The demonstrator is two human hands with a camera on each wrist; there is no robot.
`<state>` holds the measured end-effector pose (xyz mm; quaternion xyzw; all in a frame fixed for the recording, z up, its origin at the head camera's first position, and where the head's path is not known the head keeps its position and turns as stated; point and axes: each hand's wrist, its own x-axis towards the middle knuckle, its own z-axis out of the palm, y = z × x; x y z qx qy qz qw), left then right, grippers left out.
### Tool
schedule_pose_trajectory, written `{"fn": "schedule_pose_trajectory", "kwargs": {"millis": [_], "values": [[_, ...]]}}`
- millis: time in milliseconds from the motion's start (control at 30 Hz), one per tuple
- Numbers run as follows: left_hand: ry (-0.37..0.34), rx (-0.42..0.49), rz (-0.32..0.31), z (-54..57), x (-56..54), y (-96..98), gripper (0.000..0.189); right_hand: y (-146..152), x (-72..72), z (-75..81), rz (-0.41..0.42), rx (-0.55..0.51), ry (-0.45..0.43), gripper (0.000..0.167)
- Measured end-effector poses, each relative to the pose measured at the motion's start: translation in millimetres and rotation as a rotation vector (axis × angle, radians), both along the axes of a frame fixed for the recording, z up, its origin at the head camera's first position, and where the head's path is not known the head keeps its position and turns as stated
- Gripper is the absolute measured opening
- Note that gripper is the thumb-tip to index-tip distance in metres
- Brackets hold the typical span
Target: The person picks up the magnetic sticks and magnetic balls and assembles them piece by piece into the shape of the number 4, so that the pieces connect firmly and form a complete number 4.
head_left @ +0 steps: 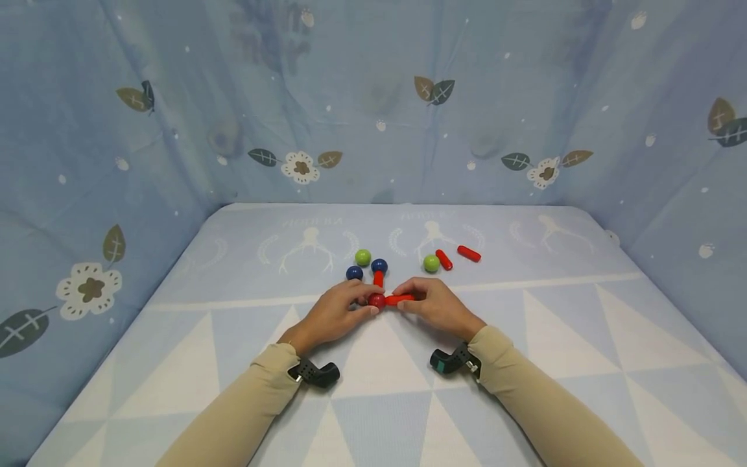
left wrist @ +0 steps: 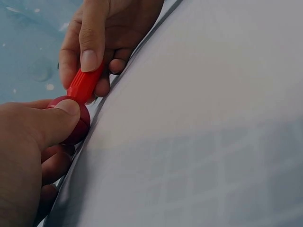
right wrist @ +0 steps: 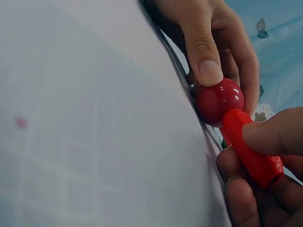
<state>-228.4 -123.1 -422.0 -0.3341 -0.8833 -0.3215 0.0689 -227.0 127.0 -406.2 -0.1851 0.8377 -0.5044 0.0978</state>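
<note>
At the far left of the head view, a pale blue cloth (head_left: 87,194) with leaves and white flowers hangs down; it runs across the whole top and down the right edge. Below it, the tabletop (head_left: 379,428) has a pale covering of grey-blue and white triangles. From the lower left of the frame a beige sleeve (head_left: 233,415) reaches toward the center, a black wrist device (head_left: 318,375) at its cuff. The left hand (head_left: 331,316) ends just left of center, its thumb and fingers clamped on a dark red ball (head_left: 377,301).

Just above this hand lies a dark blue ball (head_left: 354,272), with a lime green ball (head_left: 363,257) near it, up and to the right. Next comes a second blue ball (head_left: 379,266), touching the upper end of a red ribbed rod (head_left: 379,279); the rod's lower end is hidden by the left fingers. Right of the dark red ball, a second red rod (right wrist: 251,146) meets it end-on, pinched between the thumb and fingers of the right hand (head_left: 438,305).

Farther right, above that hand, sit another green ball (head_left: 431,263), a third red rod (head_left: 444,259) just beside it, and a fourth red rod (head_left: 469,253).
</note>
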Motion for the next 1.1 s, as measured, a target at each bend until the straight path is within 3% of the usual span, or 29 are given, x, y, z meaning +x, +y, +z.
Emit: {"fn": "schedule_pose_trajectory", "kwargs": {"millis": [833, 1100], "values": [[-0.003, -0.019, 0.044, 1.8, 1.3, 0.3, 0.036, -0.2, -3.0, -0.7, 0.017, 0.003, 0.009, 0.018], [-0.021, -0.015, 0.048, 1.3, 2.4, 1.3, 0.036, 9.0, -3.6, -0.5, -0.013, 0.004, -0.003, 0.022]]}}
